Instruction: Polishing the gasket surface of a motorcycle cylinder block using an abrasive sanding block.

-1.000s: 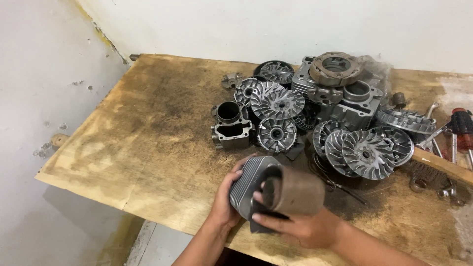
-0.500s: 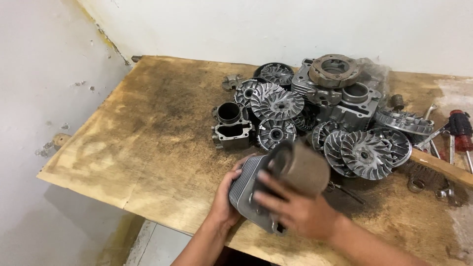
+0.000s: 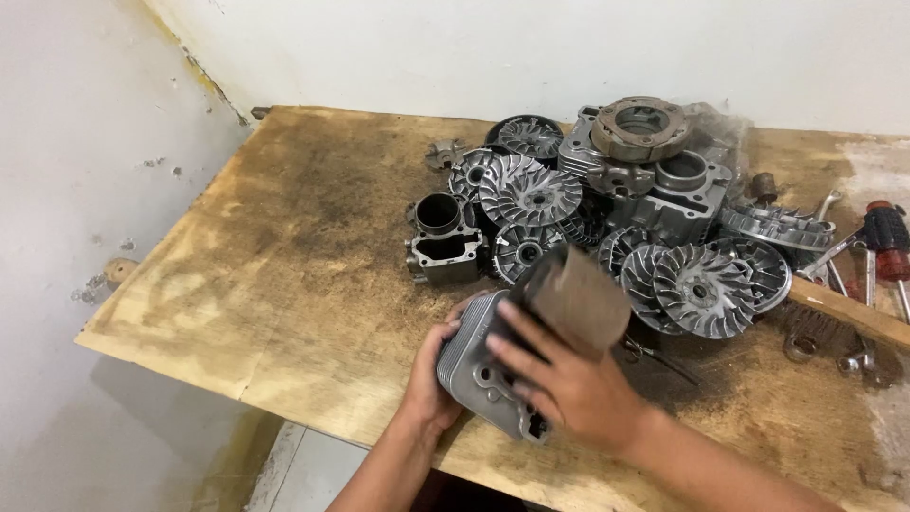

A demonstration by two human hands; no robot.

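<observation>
Both hands held a grey finned engine cylinder just above the near edge of the wooden counter. The left hand cupped the cylinder from the left side and beneath, its fingers curled around the fins, though most of them were hidden behind the metal. The right hand lay across the cylinder's flat face, fingers spread and pressed against it, while a brownish block, perhaps a folded sheet of abrasive paper, sat against the top of the cylinder under the thumb side of that hand; exactly how it was gripped could not be told. Just beyond the hands lay a heap of metal parts: a smaller dark cylinder standing upright, several finned pulley discs overlapping one another, and a rusty round clutch housing on top of grey engine castings. At the far right of the counter lay a screwdriver with a red handle among wrenches, well apart from the hands.
</observation>
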